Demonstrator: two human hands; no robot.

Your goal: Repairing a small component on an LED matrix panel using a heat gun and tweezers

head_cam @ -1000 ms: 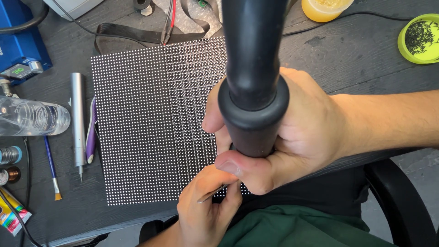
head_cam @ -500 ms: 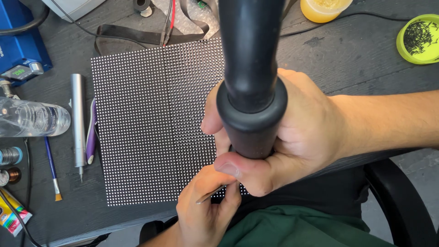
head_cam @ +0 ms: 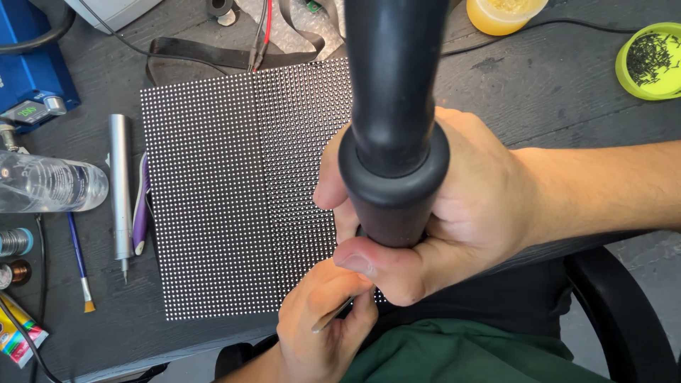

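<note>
black tool handle (head_cam: 394,128): pretty much the only mover, nudged a hair toward 9 o'clock over the last second
right hand (head_cam: 454,213): drifted the same way with it, same wrap
left hand (head_cam: 323,323): crept a touch toward 12 o'clock, thin tool (head_cam: 333,315) pinched as before

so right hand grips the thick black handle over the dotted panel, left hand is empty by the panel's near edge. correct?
Not quite: the head view shows the left hand pinching a thin metal tool, not empty. The rest holds: the right hand grips the black handle over the dotted panel.
</note>
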